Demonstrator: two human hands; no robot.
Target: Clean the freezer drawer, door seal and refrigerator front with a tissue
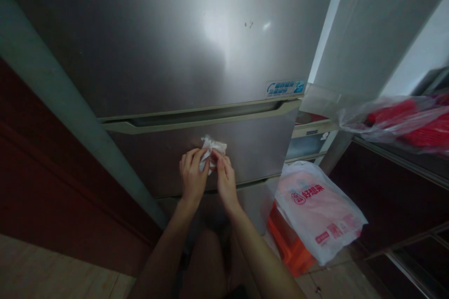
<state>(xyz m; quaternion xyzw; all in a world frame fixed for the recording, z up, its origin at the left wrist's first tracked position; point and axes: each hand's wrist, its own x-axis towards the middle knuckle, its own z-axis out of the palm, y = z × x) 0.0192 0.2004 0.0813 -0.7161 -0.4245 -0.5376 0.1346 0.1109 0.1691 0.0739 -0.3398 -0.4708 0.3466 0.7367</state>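
Both my hands are raised in front of a silver fridge [175, 46]. My left hand [192, 175] and my right hand [225, 178] pinch a crumpled white tissue [212, 145] between their fingertips, close to the fridge's middle drawer [252, 145]. The tissue sticks up above my fingers. I cannot tell whether it touches the drawer front. My knee shows below my forearms.
A white plastic bag with red print [317, 208] lies on an orange crate [291, 252] at the fridge's right foot. A clear bag of red things [403, 124] sits on a dark cabinet at right. A dark red wall stands at left.
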